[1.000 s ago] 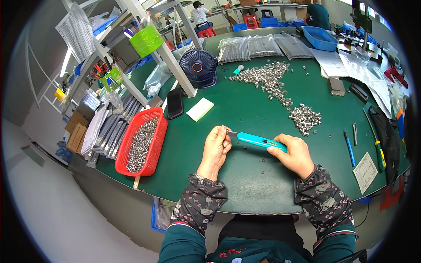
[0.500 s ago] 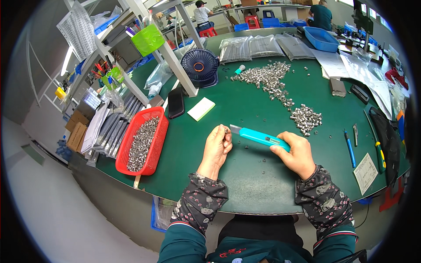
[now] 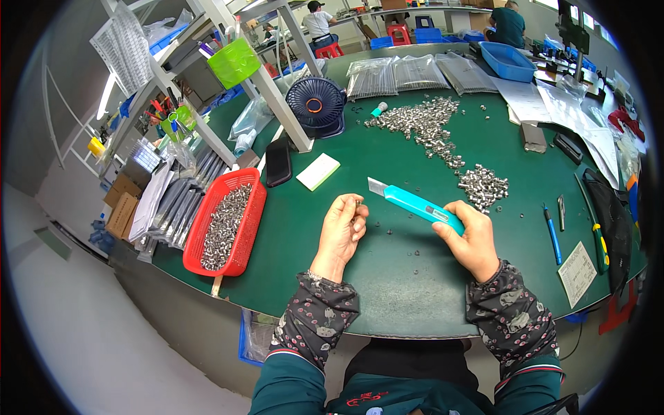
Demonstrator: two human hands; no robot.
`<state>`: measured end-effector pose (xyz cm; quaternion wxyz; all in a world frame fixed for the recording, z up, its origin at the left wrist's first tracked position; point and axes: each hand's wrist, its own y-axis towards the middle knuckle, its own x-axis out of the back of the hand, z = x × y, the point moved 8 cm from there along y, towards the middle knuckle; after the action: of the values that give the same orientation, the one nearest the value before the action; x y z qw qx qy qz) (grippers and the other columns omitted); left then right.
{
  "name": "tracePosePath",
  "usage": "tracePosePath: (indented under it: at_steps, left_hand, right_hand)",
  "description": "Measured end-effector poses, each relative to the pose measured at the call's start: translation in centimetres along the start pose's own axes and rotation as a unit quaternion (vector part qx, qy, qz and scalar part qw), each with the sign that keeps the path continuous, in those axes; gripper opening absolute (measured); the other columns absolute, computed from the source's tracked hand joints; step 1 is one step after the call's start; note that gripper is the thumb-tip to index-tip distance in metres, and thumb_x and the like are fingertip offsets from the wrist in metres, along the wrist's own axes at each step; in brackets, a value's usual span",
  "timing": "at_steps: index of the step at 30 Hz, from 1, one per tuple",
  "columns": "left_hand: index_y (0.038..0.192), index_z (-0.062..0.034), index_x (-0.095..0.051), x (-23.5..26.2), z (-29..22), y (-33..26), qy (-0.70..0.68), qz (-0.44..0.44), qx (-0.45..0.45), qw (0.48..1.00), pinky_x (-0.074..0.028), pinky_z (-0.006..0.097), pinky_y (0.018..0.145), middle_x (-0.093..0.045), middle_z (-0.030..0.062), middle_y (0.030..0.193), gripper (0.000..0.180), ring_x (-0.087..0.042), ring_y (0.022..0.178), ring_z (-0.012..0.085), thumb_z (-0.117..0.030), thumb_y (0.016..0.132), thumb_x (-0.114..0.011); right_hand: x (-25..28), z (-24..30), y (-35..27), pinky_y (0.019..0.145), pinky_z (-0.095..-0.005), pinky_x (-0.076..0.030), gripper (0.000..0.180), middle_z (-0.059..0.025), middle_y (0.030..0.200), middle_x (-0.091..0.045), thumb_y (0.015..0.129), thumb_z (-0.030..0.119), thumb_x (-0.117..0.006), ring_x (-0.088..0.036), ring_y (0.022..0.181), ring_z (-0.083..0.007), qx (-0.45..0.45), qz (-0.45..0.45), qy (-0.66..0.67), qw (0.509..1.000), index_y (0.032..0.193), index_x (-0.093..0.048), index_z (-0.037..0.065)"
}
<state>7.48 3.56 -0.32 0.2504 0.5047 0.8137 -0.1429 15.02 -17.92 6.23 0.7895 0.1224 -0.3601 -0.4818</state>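
Note:
My right hand is closed round the turquoise handle of a utility knife. Its bare blade points up and left, just beyond my left fingertips and apart from them. My left hand pinches a small metal part between thumb and forefinger; the fingers mostly hide it. Farther back on the green table lies a loose spread of short silvery metal sleeves, with a smaller pile nearer to my right hand. Small dark bits are scattered between my hands.
At left a red basket holds many metal parts. Beyond it are a black phone, a notepad and a blue fan. On the right lie a blue pen, a paper slip and a yellow-and-green handled tool.
The knife has risen and moved slightly right, its blade now farther from my left fingertips. My left hand has barely shifted, still pinching the small part.

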Motion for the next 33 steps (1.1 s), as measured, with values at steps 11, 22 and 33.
tracePosePath:
  at_steps: [11,22,33]
  left_hand:
    - [0.099,-0.0052,-0.053,0.0,-0.6,0.1,0.024,0.002,-0.027,0.999,-0.032,0.015,0.04,-0.054,0.0036,0.078,0.015,-0.043,0.057,0.0049,-0.017,0.09,-0.048]
    - [0.096,-0.0041,-0.052,-0.1,-0.4,0.1,-0.009,0.026,-0.021,0.999,-0.031,0.015,0.038,-0.053,0.0034,0.082,0.014,-0.041,0.055,0.0053,-0.015,0.088,-0.051]
    - [0.097,-0.0025,-0.055,0.1,-0.5,0.2,-0.005,0.008,-0.026,1.0,-0.031,0.015,0.041,-0.051,0.0016,0.083,0.016,-0.04,0.056,0.005,-0.015,0.086,-0.054]
  right_hand:
    - [-1.2,-0.8,-0.2,0.052,-0.0361,-0.042,0.029,-0.0117,0.069,-0.057,0.071,0.03,-0.066,-0.056,0.06,-0.0278,-0.031,0.06,-0.037,0.997,0.081,-0.058,0.004]
    - [-1.6,-1.1,-0.2,0.056,-0.0372,-0.044,0.03,-0.0127,0.072,-0.059,0.071,0.031,-0.065,-0.058,0.063,-0.0294,-0.061,0.091,-0.036,0.993,0.082,-0.059,0.004]
    - [-1.7,-1.5,-0.3,0.056,-0.0364,-0.044,0.032,-0.0138,0.07,-0.06,0.071,0.032,-0.065,-0.059,0.062,-0.028,-0.093,0.111,-0.019,0.989,0.083,-0.06,0.003]
